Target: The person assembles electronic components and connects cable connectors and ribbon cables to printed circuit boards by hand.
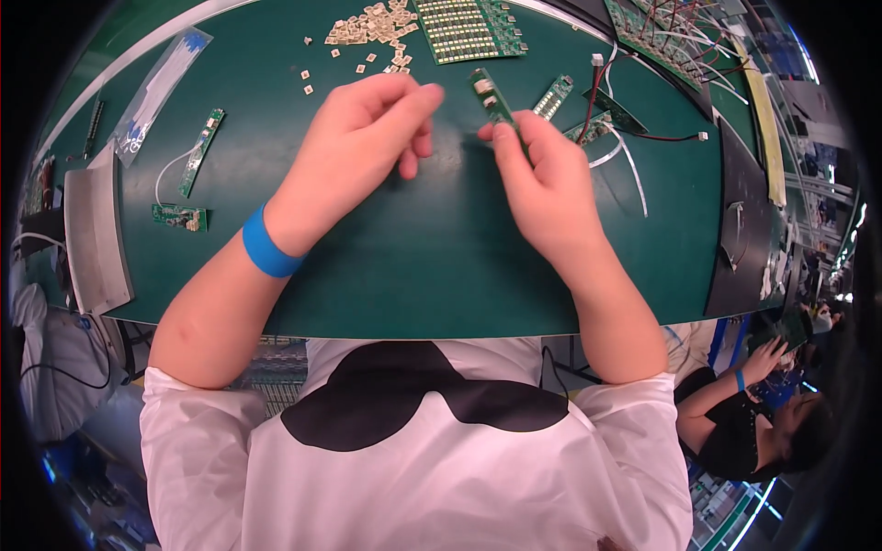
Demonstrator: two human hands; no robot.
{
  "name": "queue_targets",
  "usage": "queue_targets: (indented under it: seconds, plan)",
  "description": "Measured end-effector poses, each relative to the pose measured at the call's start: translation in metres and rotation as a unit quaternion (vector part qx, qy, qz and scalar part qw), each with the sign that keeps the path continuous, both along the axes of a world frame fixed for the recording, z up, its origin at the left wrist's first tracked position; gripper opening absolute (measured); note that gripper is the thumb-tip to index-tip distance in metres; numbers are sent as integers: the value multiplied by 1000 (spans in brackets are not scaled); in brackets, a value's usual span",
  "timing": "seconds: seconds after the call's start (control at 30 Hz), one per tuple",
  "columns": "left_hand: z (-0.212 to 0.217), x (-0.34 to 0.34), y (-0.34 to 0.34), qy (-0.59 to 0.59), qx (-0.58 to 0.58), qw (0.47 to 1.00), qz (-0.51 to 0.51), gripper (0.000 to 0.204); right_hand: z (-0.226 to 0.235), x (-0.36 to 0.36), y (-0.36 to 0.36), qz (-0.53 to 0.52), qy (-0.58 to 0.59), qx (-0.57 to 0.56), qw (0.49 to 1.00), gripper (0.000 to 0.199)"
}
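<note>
My right hand [544,170] pinches a narrow green circuit board [491,95] by its lower end, thumb on top. Pale connectors show near the board's upper end, which points away from me. To its left, my left hand [367,129] is apart from the board, a blue band around the wrist. Its thumb and forefinger are pressed together and the other fingers curl under. Whatever lies between those fingertips, if anything, is hidden. Beyond the left hand, small pale square connectors [372,25] lie in a loose heap, with several scattered nearer.
A panel of joined boards [469,32] lies at the far middle. Beyond my right hand are a loose board strip [554,96] and wired boards [625,112]. Two boards joined by a white wire [200,156] and a plastic bag [165,92] lie left. A co-worker [744,413] sits at right.
</note>
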State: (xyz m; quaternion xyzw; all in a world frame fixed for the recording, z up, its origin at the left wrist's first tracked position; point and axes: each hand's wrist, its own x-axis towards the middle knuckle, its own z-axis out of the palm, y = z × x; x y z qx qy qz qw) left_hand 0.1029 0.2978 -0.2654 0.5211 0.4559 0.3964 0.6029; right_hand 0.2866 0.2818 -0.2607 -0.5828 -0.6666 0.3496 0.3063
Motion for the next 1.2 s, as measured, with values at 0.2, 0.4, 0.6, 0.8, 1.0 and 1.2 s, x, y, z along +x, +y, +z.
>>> queue_targets:
  seconds: [0.2,0.4,0.6,0.8,1.0,1.2]
  plan:
    - [-3,7,0,-43,-19,996,-79,26,-1,-6,-10,81,-66,121,987,13]
    - [0,3,0,-120,-109,985,-59,23,-5,-9,-11,62,-58,122,989,13]
    - [-4,4,4,-191,-144,970,-48,22,-3,-13,-13,64,-37,97,993,14]
    - [6,8,-3,-88,-152,984,-15,27,-4,-14,-17,96,-71,137,983,14]
    - [5,8,-4,-80,-101,991,-28,29,-4,-17,-19,55,-22,119,991,16]
    - [3,10,-3,-78,-99,992,-15,28,-5,-16,-17,51,-32,120,991,18]
